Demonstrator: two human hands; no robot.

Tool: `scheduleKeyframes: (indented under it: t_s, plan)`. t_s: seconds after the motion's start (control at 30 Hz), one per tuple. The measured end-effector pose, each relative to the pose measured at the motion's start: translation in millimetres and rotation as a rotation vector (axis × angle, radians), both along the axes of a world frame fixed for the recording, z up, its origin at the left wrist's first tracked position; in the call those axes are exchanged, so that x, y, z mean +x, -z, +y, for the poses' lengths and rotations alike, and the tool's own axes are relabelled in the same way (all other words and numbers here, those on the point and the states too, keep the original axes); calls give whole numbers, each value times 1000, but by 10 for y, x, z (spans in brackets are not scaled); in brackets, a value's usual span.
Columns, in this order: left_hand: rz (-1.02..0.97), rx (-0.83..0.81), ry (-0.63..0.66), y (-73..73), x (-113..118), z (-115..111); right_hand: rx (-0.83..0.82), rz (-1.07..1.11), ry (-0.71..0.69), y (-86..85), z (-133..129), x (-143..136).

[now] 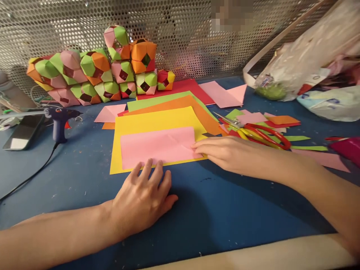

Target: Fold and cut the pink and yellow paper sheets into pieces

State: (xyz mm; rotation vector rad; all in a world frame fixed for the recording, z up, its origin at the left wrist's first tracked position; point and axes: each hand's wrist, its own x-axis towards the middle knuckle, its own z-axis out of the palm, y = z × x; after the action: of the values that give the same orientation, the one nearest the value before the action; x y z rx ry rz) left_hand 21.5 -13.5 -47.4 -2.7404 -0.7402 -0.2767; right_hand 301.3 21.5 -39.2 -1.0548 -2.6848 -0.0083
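A pink paper sheet, folded into a wide strip, lies on a yellow sheet. My left hand rests palm down with its fingers spread, the fingertips on the strip's near edge. At the strip's right end, my right hand pinches the corner of the pink paper between thumb and fingers. A diagonal crease or flap shows on the strip's right part. Orange and green sheets lie under the yellow one.
Folded paper balls are stacked along the perforated metal screen. A glue gun and a phone lie at the left. Scissors lie on paper scraps at the right, and plastic bags stand behind.
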Motion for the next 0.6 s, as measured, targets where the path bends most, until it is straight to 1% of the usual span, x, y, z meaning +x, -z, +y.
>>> scheduleKeyframes:
  t_s: [0.1, 0.2, 0.27, 0.33, 0.4, 0.43, 0.47, 0.53, 0.6]
  plan:
    - [-6, 1, -5, -18, 16, 32, -80, -43, -34, -96, 46, -5]
    - [-2, -5, -8, -34, 22, 61, -83, -50, 7, -176, 41, -31]
    - [7, -7, -8, -43, 24, 75, -29, -47, 52, -209, 6, -75]
    - [17, -5, -12, -49, 30, 86, 68, -15, 98, -212, -40, -144]
    - [18, -2, -19, -52, 41, 95, 144, 70, 100, -174, -83, -233]
    - [18, -1, -26, -52, 46, 99, 154, 127, 73, -139, -101, -282]
    - [15, 2, -30, -52, 50, 105, 136, 178, 30, -96, -116, -330]
    - [12, 10, -32, -52, 53, 124, 42, 226, -55, 3, -137, -421]
    - [22, 21, -32, -56, 50, 154, -64, 190, -98, 92, -148, -487]
